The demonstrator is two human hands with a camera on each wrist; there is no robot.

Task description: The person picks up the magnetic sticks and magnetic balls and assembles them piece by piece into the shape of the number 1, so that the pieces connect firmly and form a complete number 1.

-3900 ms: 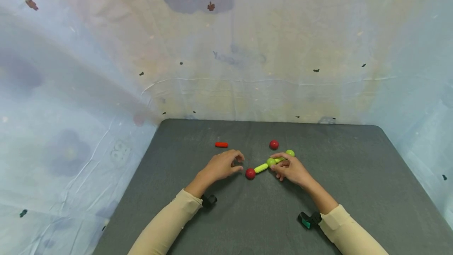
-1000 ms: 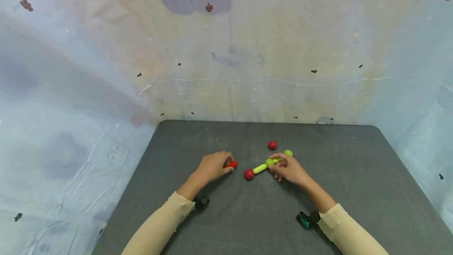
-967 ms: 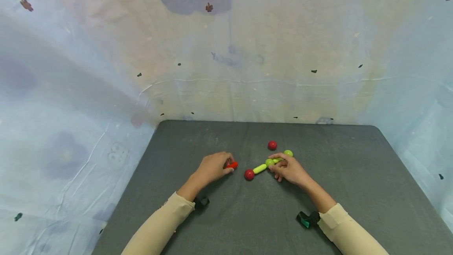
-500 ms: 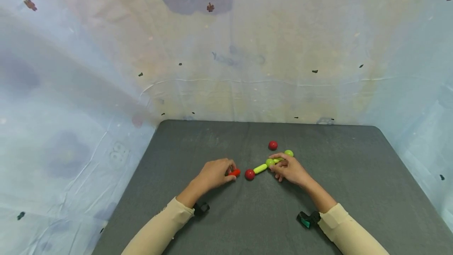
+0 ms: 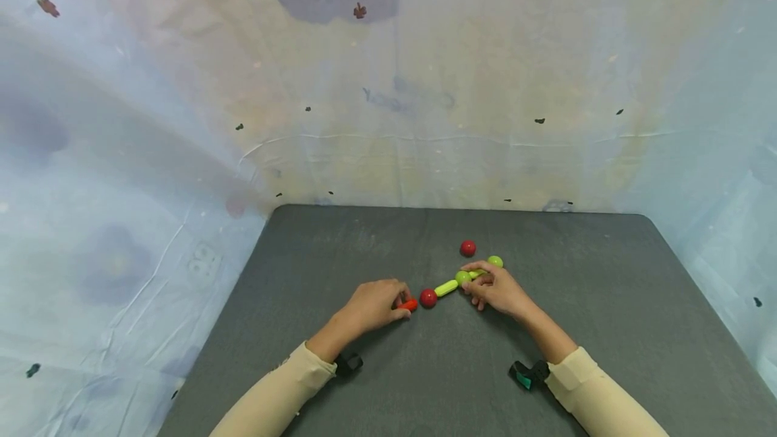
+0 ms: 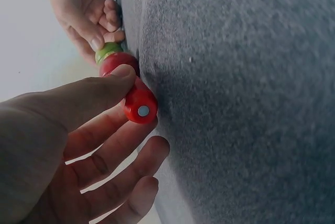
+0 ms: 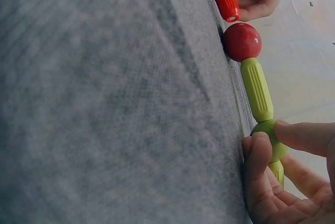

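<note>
My left hand (image 5: pixel 375 303) pinches a short red magnetic rod (image 7: pixel 225 0) between thumb and fingers. A pale metal disc shows on its near end in the left wrist view. In the right wrist view the rod's other end stands just short of a dark red ball (image 7: pixel 242 42). That ball sits at the end of a chain: a yellow-green grooved rod (image 7: pixel 256 89), a green ball (image 5: pixel 463 278), another yellow-green rod and a far green ball (image 5: pixel 495 261). My right hand (image 5: pixel 502 290) pinches the middle green ball and partly hides the second rod.
A loose dark red ball (image 5: pixel 468 248) lies on the dark grey table (image 5: pixel 340 241), beyond the chain. Patterned cloth (image 5: pixel 425 154) hangs behind the table and along its left and right sides. Each wrist wears a small black camera (image 5: pixel 529 376).
The left hand has picked up the red rod from the table's far left and brought it toward me and rightward, close to the chain's red ball. The right hand stays on the green ball.
</note>
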